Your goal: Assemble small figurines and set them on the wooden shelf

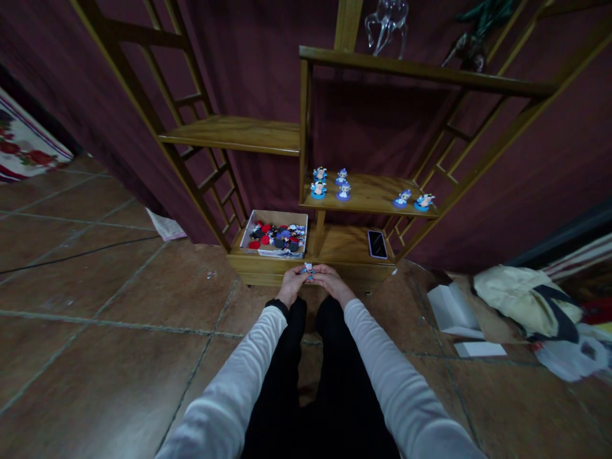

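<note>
A small figurine (308, 270) with a white top and a blue base is held upright between my two hands, just in front of the wooden shelf unit. My left hand (291, 285) grips it from the left, fingers closed. From the other side, my right hand (336, 283) pinches it too. Behind my left hand, an open cardboard box (248, 247) holds many small figurines with red, black and purple bases. On the shelf board (368, 194) above stand several finished-looking figurines, among them a purple figurine (343, 191) and a blue-based figurine (424, 202).
A phone (377, 244) lies on the lower board at the right. Higher up stands a clear glass horse (388, 25). A white box (454, 311), a cream bag (526, 299) and a plastic bag (574, 354) are on the floor at right. A black cable (95, 250) crosses the left floor.
</note>
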Motion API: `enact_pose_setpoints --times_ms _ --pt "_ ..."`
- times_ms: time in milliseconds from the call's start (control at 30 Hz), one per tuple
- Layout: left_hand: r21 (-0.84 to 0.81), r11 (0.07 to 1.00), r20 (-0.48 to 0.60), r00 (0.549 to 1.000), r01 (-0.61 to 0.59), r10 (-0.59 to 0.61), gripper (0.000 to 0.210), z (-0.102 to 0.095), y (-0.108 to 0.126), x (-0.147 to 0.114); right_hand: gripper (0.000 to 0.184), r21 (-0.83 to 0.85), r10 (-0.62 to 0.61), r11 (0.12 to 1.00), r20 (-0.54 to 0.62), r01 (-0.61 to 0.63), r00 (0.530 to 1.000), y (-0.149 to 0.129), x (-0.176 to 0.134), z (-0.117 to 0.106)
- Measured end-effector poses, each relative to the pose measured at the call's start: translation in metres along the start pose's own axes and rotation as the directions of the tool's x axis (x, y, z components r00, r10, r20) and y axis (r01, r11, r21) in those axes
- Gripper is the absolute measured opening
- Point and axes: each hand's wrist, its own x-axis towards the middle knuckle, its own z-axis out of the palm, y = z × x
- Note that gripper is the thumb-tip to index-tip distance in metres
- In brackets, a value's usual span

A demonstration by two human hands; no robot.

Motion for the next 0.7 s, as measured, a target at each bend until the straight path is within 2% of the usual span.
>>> enact_pose_setpoints --times_ms 267,700 --pt "-0.02 1.0 0.048 0.999 -0.015 0.016 0.038 -0.0013 0.0001 -0.0013 0.025 0.036 -0.034 0.999 0.006 0.034 0.999 -0.0004 -0.0018 -0.0002" --pt "-0.06 0.998 0.052 0.998 0.02 -0.017 0.038 -0.0006 0.0016 -0.0031 0.029 0.046 -0.027 0.999 -0.027 0.029 0.999 -0.0015 -0.0024 -0.0002"
